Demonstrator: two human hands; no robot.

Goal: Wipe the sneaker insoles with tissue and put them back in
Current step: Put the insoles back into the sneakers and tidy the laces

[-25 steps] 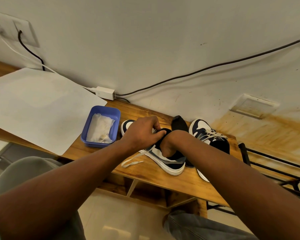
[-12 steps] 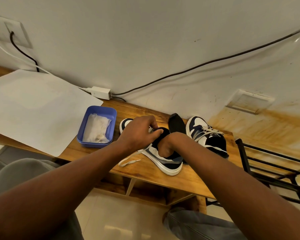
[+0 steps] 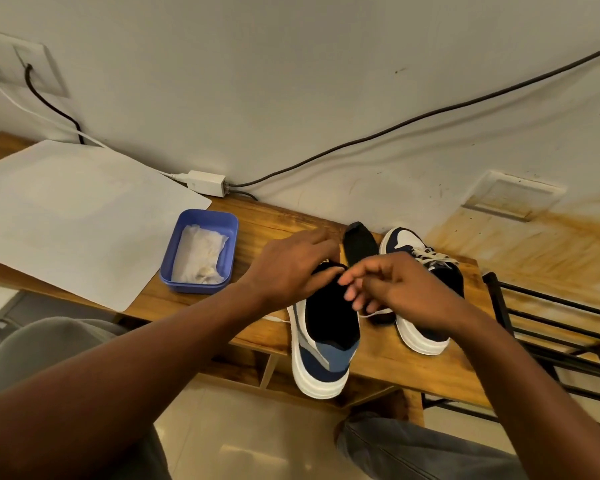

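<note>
Fingers on your left hand (image 3: 291, 268) were curled over the tongue edge of the near sneaker (image 3: 323, 341), gripping it. Your right hand (image 3: 395, 285) hovered loosely curled, holding nothing I could make out. One black insole (image 3: 360, 242) lay between both sneakers on the wooden table (image 3: 413, 368); tissue (image 3: 198, 254) sat in the blue tub (image 3: 231, 233).

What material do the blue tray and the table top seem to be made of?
The blue tray looks like plastic: smooth, even colour, rounded moulded corners, slight sheen. The table top looks like wood or wood laminate: brown grain lines, matte to satin finish.
</note>
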